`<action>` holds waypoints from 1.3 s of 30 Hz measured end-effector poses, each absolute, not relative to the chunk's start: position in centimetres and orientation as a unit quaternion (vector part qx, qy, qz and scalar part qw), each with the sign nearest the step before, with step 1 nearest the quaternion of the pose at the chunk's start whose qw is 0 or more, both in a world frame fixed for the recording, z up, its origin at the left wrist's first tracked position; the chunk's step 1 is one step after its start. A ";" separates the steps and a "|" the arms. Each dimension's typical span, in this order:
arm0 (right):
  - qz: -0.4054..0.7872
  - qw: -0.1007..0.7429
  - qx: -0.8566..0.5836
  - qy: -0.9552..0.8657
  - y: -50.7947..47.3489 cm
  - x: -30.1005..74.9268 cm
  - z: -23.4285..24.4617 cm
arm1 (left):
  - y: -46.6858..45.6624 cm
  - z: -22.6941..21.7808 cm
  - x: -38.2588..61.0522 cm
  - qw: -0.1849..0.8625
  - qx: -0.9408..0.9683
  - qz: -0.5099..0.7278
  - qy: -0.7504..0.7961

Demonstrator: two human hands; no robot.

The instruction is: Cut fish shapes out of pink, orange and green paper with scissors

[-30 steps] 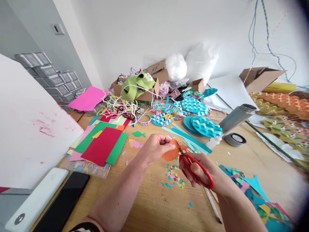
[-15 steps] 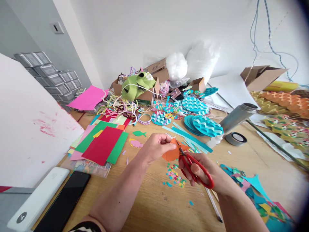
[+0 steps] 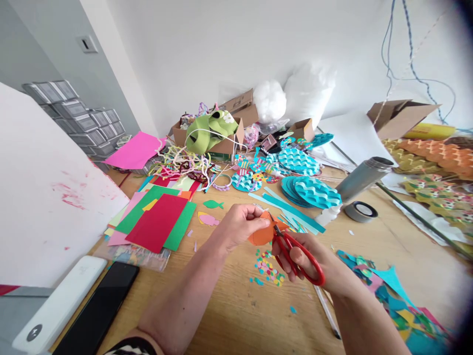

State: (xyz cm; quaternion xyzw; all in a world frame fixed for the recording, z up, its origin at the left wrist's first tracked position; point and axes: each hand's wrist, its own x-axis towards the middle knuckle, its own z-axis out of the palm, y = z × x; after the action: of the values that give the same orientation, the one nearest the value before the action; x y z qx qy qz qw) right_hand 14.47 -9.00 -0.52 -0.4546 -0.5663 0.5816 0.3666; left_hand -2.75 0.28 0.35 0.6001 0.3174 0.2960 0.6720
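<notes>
Between thumb and fingers, my left hand (image 3: 246, 224) pinches a piece of orange paper (image 3: 260, 237) above the table. My right hand (image 3: 301, 259) is closed around red-handled scissors (image 3: 312, 264), whose blades meet the paper at its right side. Part of the paper is hidden behind my left fingers. Small coloured paper dots (image 3: 268, 268) lie on the table beneath my hands. A green paper fish (image 3: 213, 203) and a pink and yellow paper fish (image 3: 209, 219) rest beyond my left wrist.
Coloured paper sheets (image 3: 157, 222) lie at left, near a black phone (image 3: 98, 305) and a white device (image 3: 61, 301). Blue wavy discs (image 3: 318, 192), a glue bottle (image 3: 328, 214) and a steel flask (image 3: 364, 177) stand at right. Paper scraps (image 3: 399, 301) lie near my right arm.
The scissors and my right hand have shifted very slightly left and up against the orange paper. My left hand keeps its hold almost unmoved.
</notes>
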 end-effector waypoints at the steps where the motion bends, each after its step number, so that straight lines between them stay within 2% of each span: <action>1: 0.585 0.366 -0.453 -0.565 -9.0 14.5 -0.5 | 0.3 0.3 -2.7 0.671 0.602 0.295 0.316; 25: 0.585 0.336 -0.472 -0.567 -8.9 14.3 -0.1 | 0.2 0.8 -2.7 0.673 0.602 0.282 0.325; 39: 0.566 0.347 -0.495 -0.561 -9.0 14.5 -0.7 | 0.3 0.4 -2.7 0.671 0.601 0.290 0.323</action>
State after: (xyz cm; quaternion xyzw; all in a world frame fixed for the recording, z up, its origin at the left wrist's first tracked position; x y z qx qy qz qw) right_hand 14.46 -9.01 -0.74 -0.4951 -0.5607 0.5659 0.3467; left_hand -2.70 0.28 0.43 0.6014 0.3231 0.2900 0.6707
